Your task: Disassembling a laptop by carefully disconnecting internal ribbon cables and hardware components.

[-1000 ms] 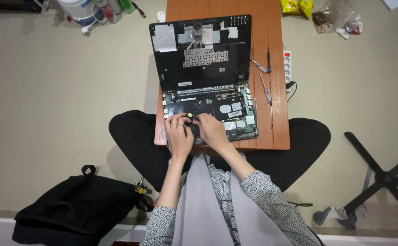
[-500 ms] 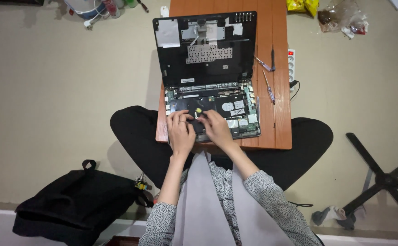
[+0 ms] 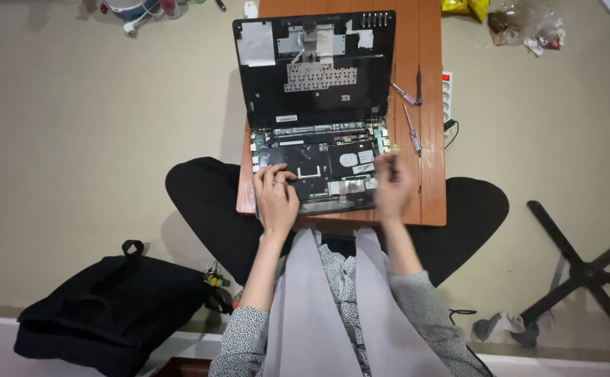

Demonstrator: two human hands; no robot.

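Resting flat with open grip on the opened laptop [image 3: 315, 164], left hand [image 3: 276, 197]; right hand [image 3: 393, 187] blurred, grip unclear.

I sit on a beige floor [image 3: 75, 139] at a low wooden worktop [image 3: 432, 174]; a black bag [image 3: 109, 307] lies near left, a black chair base [image 3: 584, 272] near right.

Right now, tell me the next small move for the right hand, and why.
Probably lower the right hand to the table beside the laptop. It hovers, blurred, at the laptop's right edge; whether it holds anything is unclear. The left hand rests on the open base, steadying it.
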